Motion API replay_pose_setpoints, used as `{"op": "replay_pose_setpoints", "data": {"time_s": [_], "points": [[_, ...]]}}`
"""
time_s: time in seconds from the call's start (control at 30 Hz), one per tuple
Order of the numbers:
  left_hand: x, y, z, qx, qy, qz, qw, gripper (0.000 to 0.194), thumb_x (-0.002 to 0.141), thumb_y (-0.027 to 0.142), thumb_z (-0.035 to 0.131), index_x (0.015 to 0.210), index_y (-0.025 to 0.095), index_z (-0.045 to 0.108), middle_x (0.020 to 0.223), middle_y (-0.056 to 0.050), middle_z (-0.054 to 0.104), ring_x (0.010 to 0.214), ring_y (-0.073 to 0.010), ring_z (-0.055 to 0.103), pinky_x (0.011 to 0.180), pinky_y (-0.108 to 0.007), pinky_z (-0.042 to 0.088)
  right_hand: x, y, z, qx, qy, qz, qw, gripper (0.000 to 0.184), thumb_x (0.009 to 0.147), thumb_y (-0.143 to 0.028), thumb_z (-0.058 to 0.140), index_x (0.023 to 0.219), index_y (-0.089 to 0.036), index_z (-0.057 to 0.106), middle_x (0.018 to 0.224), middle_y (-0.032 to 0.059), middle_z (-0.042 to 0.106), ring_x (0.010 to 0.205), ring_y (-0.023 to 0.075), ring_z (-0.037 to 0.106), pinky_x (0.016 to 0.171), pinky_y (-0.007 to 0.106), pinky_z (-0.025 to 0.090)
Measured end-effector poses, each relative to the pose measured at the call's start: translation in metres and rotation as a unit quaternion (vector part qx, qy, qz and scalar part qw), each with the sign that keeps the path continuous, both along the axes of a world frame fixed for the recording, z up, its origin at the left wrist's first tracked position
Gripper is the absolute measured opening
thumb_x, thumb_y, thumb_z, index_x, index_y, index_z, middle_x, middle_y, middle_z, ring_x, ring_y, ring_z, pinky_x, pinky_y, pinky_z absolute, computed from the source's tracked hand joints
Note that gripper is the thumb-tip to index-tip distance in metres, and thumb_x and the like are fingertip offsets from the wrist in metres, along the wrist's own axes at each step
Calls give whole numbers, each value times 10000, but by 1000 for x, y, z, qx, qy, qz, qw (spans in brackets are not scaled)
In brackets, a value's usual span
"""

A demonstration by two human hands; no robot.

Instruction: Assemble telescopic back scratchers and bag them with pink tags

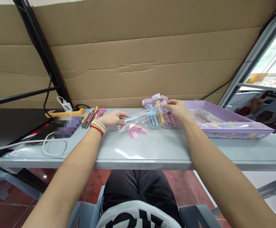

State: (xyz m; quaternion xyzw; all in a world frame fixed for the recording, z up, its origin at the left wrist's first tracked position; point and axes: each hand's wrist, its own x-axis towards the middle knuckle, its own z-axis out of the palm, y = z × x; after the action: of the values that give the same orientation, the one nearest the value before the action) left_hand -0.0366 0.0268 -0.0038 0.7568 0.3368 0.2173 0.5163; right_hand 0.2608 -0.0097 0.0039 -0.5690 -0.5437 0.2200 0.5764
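My left hand (113,118) pinches the handle end of a light blue back scratcher (131,119), whose small hand-shaped head points right. Clear plastic wrap (141,114) surrounds or lies along the scratcher; which of the two I cannot tell. At the wrap's right end, my right hand (176,109) is closed on a clear plastic bag (164,107) with a purple printed label. Behind and below lie several bagged back scratchers (154,121) in blue, yellow and pink. Several small pink cards (133,134) rest on the table under the wrap.
An open purple box (235,129) with clear plastic inside stands right. Several loose back scratchers (91,117) lie left, near a phone (69,126), a white cable (54,154) and a yellow power strip (78,112). Cardboard (140,57) backs the grey table (147,152).
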Motion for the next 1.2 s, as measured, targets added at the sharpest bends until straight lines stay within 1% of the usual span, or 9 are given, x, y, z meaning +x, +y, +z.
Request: {"op": "replay_pose_setpoints", "data": {"time_s": [0.2,0.5,0.63,0.7,0.77,0.83,0.9,1.03,1.2], "points": [[0,1,-1,8,4,4,1000,455,611,148,725,1058,98,655,641,3,634,542,-100,543,539,-227,414,3,6,-4,13,13,-4,1000,104,649,-219,672,722,-155,634,601,38,624,507,160,560,438,258,450],[7,-11,5,-16,16,-33,999,441,634,164,735,1062,95,651,669,-6,641,554,-102,555,568,-245,440,2,17,-8,85,-71,-101,989,141,688,-212,656,812,-146,650,774,62,682,716,193,625,730,326,483],[10,-12,5,14,-28,-17,999,422,663,162,714,1069,82,627,668,-2,630,540,-92,541,551,-238,426,-3,18,-11,148,-75,-109,980,368,701,-316,683,1016,-143,605,984,92,669,773,184,607,773,330,483],[12,-10,3,32,-77,18,996,409,674,153,701,1067,84,608,670,3,617,534,-87,533,554,-242,433,-7,19,-12,177,-63,-130,973,521,691,-372,698,1133,-145,541,1094,110,631,790,176,595,784,333,483],[14,-8,0,49,-140,65,987,400,677,142,692,1059,95,582,693,5,610,543,-88,544,571,-253,453,-14,19,-13,194,-49,-143,969,534,689,-393,688,1131,-144,522,1088,112,620,788,172,587,779,334,481],[19,-7,-3,59,-194,104,974,399,676,141,688,1047,112,545,731,6,609,549,-94,561,573,-264,467,-26,17,-16,190,-61,-106,974,411,698,-403,663,1001,-145,559,954,88,640,755,172,579,748,330,479],[25,-6,-6,63,-222,124,965,397,680,147,684,1034,127,505,766,6,608,550,-100,573,577,-275,478,-41,10,-20,165,-109,-5,980,302,714,-424,640,834,-154,580,787,56,635,700,166,568,701,311,471],[36,-10,-10,86,-228,126,962,386,697,143,663,1036,132,478,820,-10,602,605,-107,588,600,-273,481,-70,-5,-27,66,-192,199,959,377,716,-521,645,749,-147,610,671,33,621,614,139,543,585,258,422],[42,-13,-12,93,-197,115,969,394,706,135,648,1065,131,485,856,-15,601,679,-103,574,640,-254,464,-76,-6,-33,-11,-196,260,945,395,708,-527,658,665,-142,580,556,0,562,510,104,472,485,228,329]]}}
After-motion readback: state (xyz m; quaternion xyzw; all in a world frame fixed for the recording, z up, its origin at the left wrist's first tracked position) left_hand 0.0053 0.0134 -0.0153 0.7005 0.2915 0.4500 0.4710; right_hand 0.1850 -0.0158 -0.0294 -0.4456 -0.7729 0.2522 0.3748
